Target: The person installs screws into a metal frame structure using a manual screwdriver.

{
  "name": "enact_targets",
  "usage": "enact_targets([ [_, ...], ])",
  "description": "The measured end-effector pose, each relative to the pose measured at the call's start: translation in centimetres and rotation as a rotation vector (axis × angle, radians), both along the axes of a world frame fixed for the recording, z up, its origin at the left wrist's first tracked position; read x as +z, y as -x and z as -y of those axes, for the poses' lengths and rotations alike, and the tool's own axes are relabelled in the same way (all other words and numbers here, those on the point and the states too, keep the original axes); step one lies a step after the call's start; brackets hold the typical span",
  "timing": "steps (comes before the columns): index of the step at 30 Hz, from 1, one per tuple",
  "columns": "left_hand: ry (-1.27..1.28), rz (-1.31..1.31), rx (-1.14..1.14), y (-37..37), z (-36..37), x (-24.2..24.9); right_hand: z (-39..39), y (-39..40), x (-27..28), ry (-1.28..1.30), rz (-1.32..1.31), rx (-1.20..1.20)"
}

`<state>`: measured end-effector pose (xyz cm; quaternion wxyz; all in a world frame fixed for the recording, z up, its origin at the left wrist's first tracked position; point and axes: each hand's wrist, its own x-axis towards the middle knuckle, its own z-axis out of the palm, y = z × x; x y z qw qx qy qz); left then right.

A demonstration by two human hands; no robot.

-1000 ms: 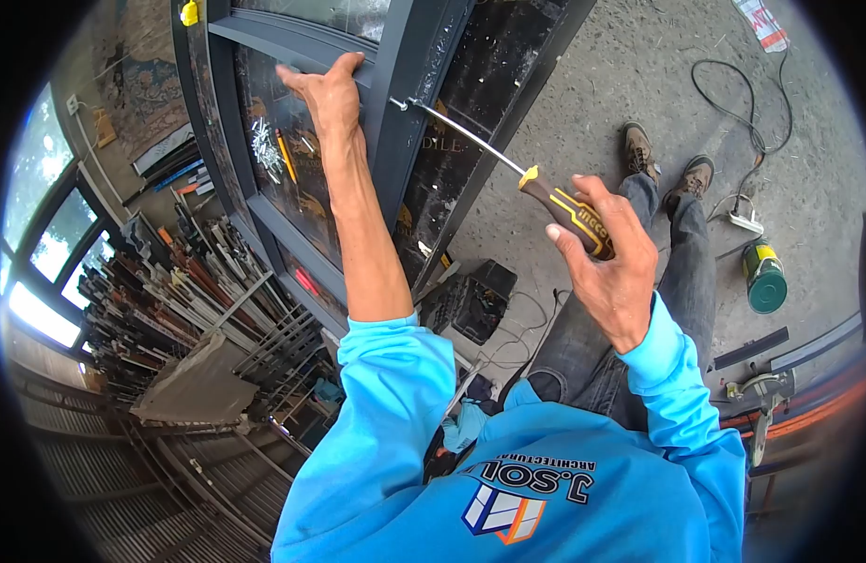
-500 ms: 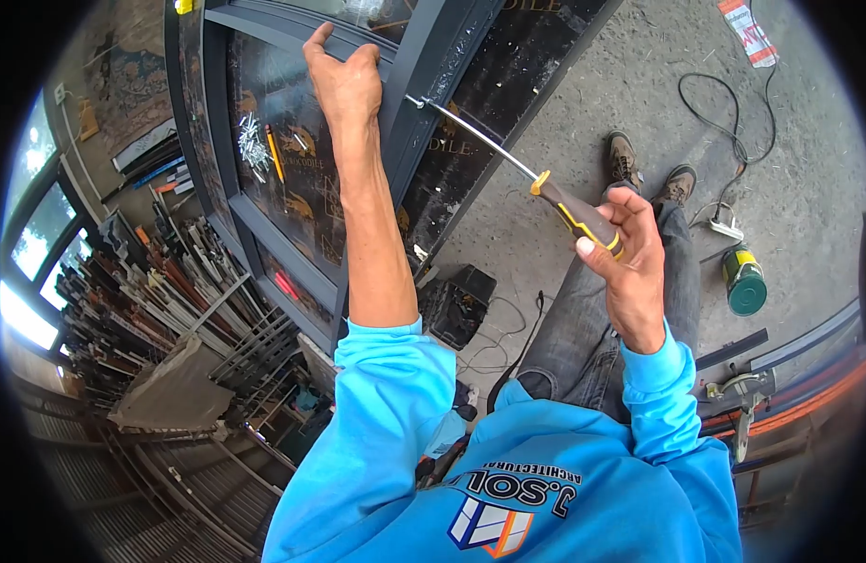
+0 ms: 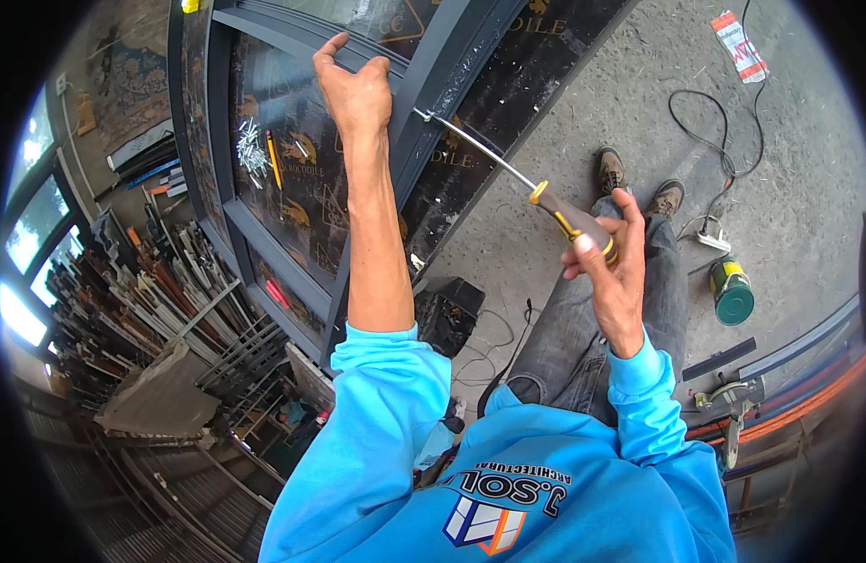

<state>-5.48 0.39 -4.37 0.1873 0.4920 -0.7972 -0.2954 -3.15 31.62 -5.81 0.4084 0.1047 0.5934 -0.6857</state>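
Note:
My right hand holds a long screwdriver by its brown and yellow handle, the thumb along it and the upper fingers partly stretched out. The shaft runs up and left, its tip at a screw in the side of a dark grey metal frame. My left hand lies over a rail of that frame and grips it, thumb and index finger apart; its other fingers are mostly hidden. Left of it, inside the frame, are a pile of small silver screws or rivets and an orange pencil.
The frame lies on a dark printed board. A black cable crosses the concrete floor, near a green canister and my boots. A black open case sits below the board; metal profiles are stacked at left.
The upper fingers of my right hand have straightened and shifted on the screwdriver handle, which stays at the screw. My left hand keeps its place on the frame. The whole view has shifted slightly.

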Motion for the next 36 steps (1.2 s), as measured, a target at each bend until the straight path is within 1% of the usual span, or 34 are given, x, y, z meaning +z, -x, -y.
enact_targets([
  [1,-0.012,0.001,0.006,0.0,-0.2,0.1,-0.2,0.7,0.6,0.000,0.182,0.087],
  [2,-0.015,0.004,0.012,-0.3,-0.3,0.1,-0.3,0.7,0.8,0.127,0.414,0.097],
  [3,0.005,0.012,0.004,-0.3,-0.2,0.0,-0.3,0.9,0.6,0.128,0.410,0.101],
  [5,0.030,0.011,0.001,-0.2,0.1,-0.2,-0.4,1.3,-0.1,0.295,0.882,0.057],
  [6,0.034,-0.001,-0.017,-0.5,0.1,-0.3,-0.6,1.4,-0.2,0.362,0.869,0.087],
  [7,0.041,-0.021,-0.039,-0.4,0.2,-0.4,-0.5,1.2,0.0,0.361,0.862,0.090],
  [8,0.044,-0.032,-0.039,-0.1,-0.1,-0.1,0.3,1.1,1.0,0.317,0.715,-0.019],
  [9,-0.010,-0.026,-0.013,0.0,-0.7,0.3,0.6,1.0,1.7,0.271,0.572,-0.126],
  [10,-0.062,-0.020,0.013,0.1,-1.0,0.7,-0.1,0.9,1.0,0.203,0.403,0.003],
  [11,-0.056,-0.029,0.014,0.1,-0.7,0.6,-0.3,0.8,0.5,0.209,0.394,0.006],
  [13,0.013,-0.276,0.010,-0.8,0.4,0.1,-0.4,0.7,0.2,0.165,0.187,0.086],
  [14,0.016,-0.199,-0.047,-2.1,2.2,0.1,-0.3,1.1,0.5,0.164,0.199,0.101],
  [15,0.234,-0.076,-0.211,-3.0,2.9,1.6,-0.3,1.3,0.6,0.170,0.178,0.117],
  [17,0.488,0.221,-0.799,-3.9,6.7,5.5,-0.2,1.6,0.8,0.054,0.033,0.214],
  [18,0.574,0.541,-1.037,-3.3,7.8,7.0,-0.2,1.6,1.0,0.010,-0.023,0.197],
  [19,0.567,0.534,-1.037,-2.5,8.2,7.4,-0.3,1.3,1.0,0.001,-0.025,0.198],
  [21,0.499,0.659,-1.448,-0.7,9.0,6.9,-0.2,0.9,0.8,-0.061,-0.109,0.185],
  [22,0.467,0.686,-1.529,0.0,9.1,5.9,-0.1,0.8,1.1,-0.081,-0.114,0.188],
  [23,0.465,0.656,-1.548,1.1,9.4,4.7,0.2,0.5,0.9,-0.106,-0.122,0.172],
  [25,0.538,0.548,-1.765,2.1,10.0,2.8,0.0,-0.1,1.0,-0.171,-0.161,0.145],
  [26,0.582,0.322,-1.839,2.3,10.4,2.2,-0.1,-0.2,1.0,-0.192,-0.158,0.153],
  [29,0.527,0.330,-1.889,2.4,10.6,2.2,0.3,0.1,1.2,-0.007,0.235,0.015],
  [30,0.497,0.280,-1.857,2.2,10.5,1.8,0.4,0.3,1.3,0.068,0.352,-0.043],
  [31,0.492,0.256,-1.882,2.0,10.3,1.7,0.6,0.6,1.6,0.055,0.349,-0.071],
  [33,0.516,0.266,-1.821,1.8,10.1,2.0,0.8,0.7,1.6,0.091,0.418,-0.119],
  [34,0.532,0.304,-1.843,2.0,10.1,2.3,0.3,0.1,1.0,0.199,0.381,-0.211],
  [35,0.525,0.294,-1.884,1.9,10.0,2.5,0.1,0.0,1.0,0.169,0.270,-0.175],
  [36,0.501,0.312,-1.863,2.0,9.9,2.5,-0.1,-0.1,0.9,0.148,0.227,-0.163],
])
